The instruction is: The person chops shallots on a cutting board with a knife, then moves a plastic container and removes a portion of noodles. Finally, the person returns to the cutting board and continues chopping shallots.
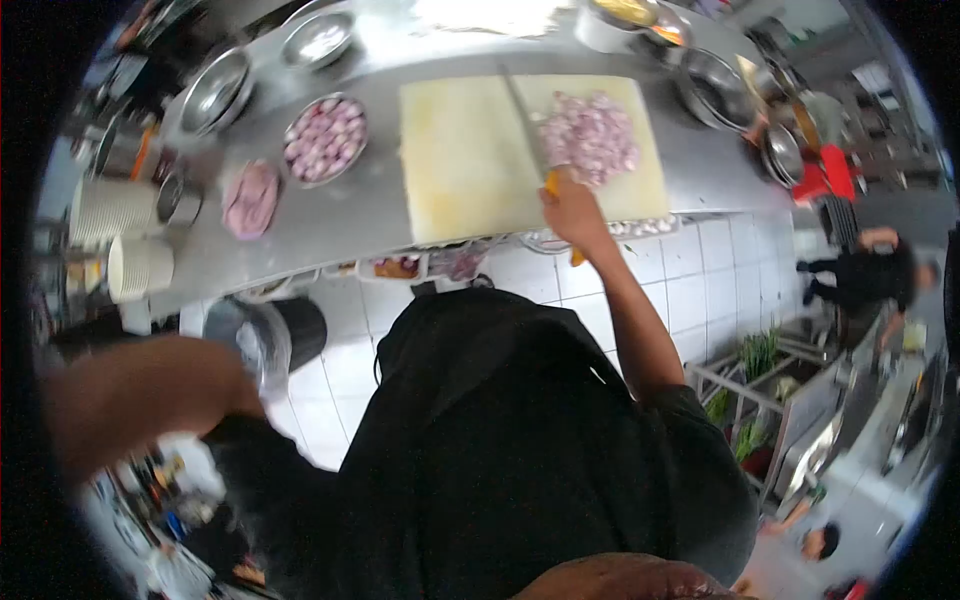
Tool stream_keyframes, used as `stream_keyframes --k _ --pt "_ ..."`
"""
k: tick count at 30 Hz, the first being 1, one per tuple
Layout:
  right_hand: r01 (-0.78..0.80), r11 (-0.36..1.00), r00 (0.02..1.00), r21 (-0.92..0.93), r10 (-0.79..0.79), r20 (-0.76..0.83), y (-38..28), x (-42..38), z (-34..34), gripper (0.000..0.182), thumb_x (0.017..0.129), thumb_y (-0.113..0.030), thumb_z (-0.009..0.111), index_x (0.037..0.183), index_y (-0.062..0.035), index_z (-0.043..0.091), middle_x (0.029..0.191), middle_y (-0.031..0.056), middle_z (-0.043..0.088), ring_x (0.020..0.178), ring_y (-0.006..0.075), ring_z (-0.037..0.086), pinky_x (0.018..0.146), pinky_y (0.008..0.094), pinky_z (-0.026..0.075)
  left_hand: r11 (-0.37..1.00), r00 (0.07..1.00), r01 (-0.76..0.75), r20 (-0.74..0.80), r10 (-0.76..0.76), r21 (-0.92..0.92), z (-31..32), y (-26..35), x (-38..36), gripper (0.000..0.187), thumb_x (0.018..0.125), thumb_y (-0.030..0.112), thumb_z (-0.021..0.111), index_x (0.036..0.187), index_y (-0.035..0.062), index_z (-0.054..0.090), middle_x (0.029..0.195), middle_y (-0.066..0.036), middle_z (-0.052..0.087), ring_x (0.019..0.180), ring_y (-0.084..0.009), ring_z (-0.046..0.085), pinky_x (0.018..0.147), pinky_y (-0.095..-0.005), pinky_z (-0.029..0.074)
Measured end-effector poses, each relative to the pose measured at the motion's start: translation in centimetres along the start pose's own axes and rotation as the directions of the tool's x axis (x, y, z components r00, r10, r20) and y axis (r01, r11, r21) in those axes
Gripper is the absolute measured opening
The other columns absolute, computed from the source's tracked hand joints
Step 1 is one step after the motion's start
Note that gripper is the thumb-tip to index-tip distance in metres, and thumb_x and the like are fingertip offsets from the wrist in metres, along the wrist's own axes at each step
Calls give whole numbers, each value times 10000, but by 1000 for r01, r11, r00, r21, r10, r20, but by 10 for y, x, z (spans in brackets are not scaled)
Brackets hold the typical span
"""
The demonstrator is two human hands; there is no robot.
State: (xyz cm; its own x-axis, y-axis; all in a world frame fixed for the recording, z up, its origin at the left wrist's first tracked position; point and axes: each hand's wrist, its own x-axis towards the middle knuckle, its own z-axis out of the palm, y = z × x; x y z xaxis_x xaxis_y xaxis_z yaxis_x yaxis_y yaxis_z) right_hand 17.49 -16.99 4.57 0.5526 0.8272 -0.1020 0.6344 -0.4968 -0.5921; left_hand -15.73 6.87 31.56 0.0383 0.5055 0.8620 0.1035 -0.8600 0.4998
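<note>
My right hand is closed around the yellow handle of a knife. Its long blade points away from me over the white cutting board. To the right of the blade lies a heap of chopped shallots or small onions, pale purple. My left forearm is raised close to the camera at the left, blurred, and the hand itself is out of the picture. Left of the board, a metal bowl holds whole peeled shallots or small onions.
A pinkish bundle lies at the steel counter's left. Metal bowls stand along the back and right. Stacked white containers are at far left. A lined bin stands below. Another person is at the right.
</note>
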Motion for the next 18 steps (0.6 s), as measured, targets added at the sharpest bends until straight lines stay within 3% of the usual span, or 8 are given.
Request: stream_keyframes --k 4,10,18 --pt "-11 1000 999 -10 11 33 -11 -5 1 322 930 -217 589 1114 9 451 848 317 655 821 511 638 766 589 493 991 985 -136 106 134 10 -3 12 15 250 961 259 654 971 24 740 898 -37 715 814 -125 632 730 -299 496" --pt "-41 999 998 -8 42 53 -18 -7 1 346 934 -231 590 1135 8 442 862 315 659 821 507 645 756 584 497 994 975 -72 215 53 78 -5 3 10 240 945 253 664 987 29 739 924 -43 713 838 -133 633 733 -302 496" --pt "13 1000 999 25 -14 40 -27 -7 9 305 941 -222 580 1137 -30 448 827 317 653 812 516 642 745 588 492 993 972 -41 234 14 111 -9 8 0 233 924 245 678 1008 35 737 958 -51 712 870 -144 634 738 -306 497"
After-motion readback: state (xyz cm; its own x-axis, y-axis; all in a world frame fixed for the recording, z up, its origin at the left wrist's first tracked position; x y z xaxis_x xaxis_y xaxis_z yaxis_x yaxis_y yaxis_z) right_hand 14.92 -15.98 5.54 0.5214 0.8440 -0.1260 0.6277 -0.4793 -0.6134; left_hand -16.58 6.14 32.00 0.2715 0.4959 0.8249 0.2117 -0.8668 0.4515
